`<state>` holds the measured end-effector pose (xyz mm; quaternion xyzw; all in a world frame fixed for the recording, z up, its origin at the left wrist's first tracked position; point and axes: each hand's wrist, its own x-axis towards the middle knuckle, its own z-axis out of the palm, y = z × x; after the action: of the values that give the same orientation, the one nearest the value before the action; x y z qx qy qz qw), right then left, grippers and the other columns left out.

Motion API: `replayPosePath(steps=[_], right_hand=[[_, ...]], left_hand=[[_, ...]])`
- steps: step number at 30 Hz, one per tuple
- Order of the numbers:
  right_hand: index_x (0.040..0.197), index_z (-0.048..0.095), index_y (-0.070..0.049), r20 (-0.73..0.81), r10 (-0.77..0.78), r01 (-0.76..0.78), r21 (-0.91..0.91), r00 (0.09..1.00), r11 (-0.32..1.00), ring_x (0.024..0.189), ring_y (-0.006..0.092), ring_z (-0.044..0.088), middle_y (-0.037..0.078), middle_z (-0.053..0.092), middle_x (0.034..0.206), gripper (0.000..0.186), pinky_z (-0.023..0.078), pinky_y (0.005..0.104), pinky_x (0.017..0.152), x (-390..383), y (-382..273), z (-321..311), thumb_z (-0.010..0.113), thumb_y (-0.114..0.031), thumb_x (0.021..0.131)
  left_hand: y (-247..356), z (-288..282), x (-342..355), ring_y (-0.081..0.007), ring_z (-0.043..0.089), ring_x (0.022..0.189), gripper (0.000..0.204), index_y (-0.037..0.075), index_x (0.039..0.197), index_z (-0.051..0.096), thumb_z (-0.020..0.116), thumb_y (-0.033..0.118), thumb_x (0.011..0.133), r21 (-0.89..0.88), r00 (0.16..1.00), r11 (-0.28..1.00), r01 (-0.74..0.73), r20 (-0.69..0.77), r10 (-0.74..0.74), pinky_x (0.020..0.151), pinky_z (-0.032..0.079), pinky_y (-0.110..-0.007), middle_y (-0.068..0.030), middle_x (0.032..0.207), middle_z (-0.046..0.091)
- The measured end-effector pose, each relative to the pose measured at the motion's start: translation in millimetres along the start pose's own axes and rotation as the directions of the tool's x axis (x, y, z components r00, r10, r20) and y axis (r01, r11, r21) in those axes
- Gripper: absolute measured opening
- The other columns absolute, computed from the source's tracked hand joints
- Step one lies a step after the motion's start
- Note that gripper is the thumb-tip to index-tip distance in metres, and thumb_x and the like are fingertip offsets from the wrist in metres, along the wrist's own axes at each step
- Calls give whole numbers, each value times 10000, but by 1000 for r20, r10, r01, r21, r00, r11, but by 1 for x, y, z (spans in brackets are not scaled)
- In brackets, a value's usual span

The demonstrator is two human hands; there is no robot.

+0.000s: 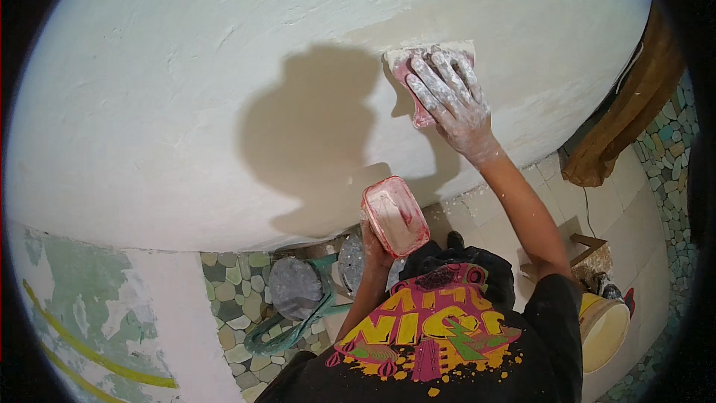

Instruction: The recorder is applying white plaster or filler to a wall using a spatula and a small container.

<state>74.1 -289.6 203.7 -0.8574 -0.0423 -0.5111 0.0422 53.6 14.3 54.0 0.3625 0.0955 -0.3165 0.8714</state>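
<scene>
My right hand (456, 101), coated in white plaster, is closed on a red plastic scraper (422, 114) with its fingers laid over the blade. The scraper's wide, plaster-smeared edge rests against the white wall (186, 104). Around and to the right of it, the wall has a darker, damp-looking patch (522, 30). Lower down, my left hand (375, 246) grips a small red-rimmed rectangular tub (397, 216) from its left side. Pale filler smears the inside of the tub, which tilts toward me. Most of the left fingers are hidden behind the tub.
Below the wall stand grey round buckets (295, 287) with a green hose (287, 337) on a pebble floor (239, 298). A brown wooden beam (634, 104) leans at the right. A cream bucket (605, 336) sits on tiles at lower right, near some tools.
</scene>
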Motion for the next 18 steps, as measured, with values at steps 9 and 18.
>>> replayPosePath(steps=[9, 18], right_hand=[[1409, 506, -132, 235, 0, -6, 26, 972, 1000, 1328, 296, 467, 82, 486, 1448, 588, 367, 465, 1117, -52, 13, 22, 597, -149, 828], [1345, 568, -45, 256, 404, -478, 461, 878, 748, 1265, 293, 535, 130, 603, 1321, 472, 377, 411, 1097, -63, -53, -34, 560, -10, 875]], left_hand=[[-3, 9, 5, -307, 546, 1227, 715, 117, 1459, 389, 421, 620, 953, 36, 999, 999, 30, 17, -31, 1022, 464, -505, -109, 1393, 521], [-4, 16, 7, -312, 536, 1240, 752, 112, 1464, 377, 439, 640, 932, 4, 996, 1000, 15, 88, -15, 1033, 454, -517, -110, 1412, 500]])
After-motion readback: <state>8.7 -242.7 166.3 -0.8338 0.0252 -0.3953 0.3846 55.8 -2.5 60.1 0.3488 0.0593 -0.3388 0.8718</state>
